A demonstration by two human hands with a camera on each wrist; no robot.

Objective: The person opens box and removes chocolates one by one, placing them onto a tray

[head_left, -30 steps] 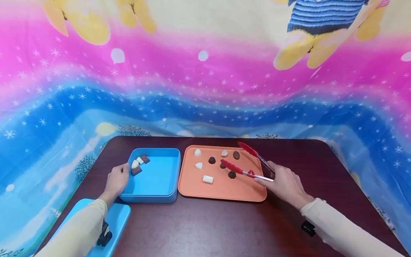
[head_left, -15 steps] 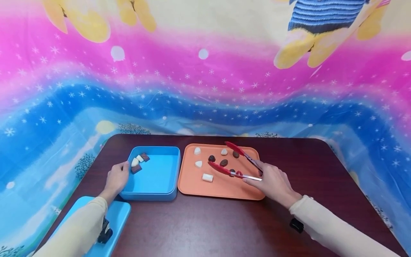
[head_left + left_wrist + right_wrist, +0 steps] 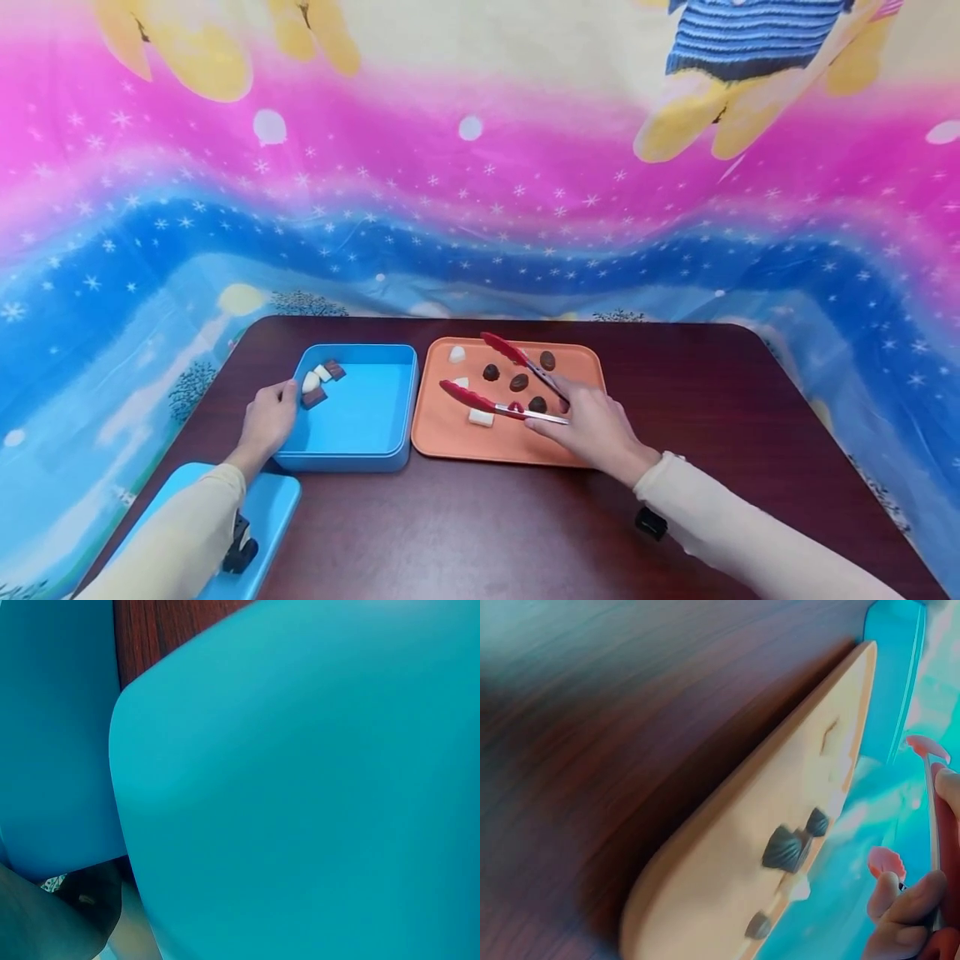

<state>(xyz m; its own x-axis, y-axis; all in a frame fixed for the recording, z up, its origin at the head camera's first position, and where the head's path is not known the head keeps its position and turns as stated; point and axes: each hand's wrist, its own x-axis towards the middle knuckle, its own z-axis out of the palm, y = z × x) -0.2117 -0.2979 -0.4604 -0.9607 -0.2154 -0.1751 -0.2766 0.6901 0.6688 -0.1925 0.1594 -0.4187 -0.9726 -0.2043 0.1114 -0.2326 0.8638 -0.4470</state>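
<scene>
An orange rectangular tray (image 3: pixel 444 433) lies right of a blue square box (image 3: pixel 362 417) whose left side the left hand (image 3: pixel 267 421) grips, while the right hand (image 3: pixel 600 427) clamps its fingers on red-tipped metal tongs (image 3: pixel 474 397), spread near the tray's white oblong block (image 3: pixel 481 419), probably light, slippery, best pinched mid-length.

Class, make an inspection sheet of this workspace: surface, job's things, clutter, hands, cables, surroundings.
Surface: dark wood-look table.
Job's things: spread red-tipped tongs above an orange tray bearing dark pieces and white pieces; open blue box with brown and white pieces at its left side; blue lid beneath the left forearm.
Clutter: nothing seen.
Hands: left hand holds the box's left rim; right hand grips the tongs.
Cables: nothing seen.
Surroundings: pink-and-blue patterned backdrop behind the table.
</scene>
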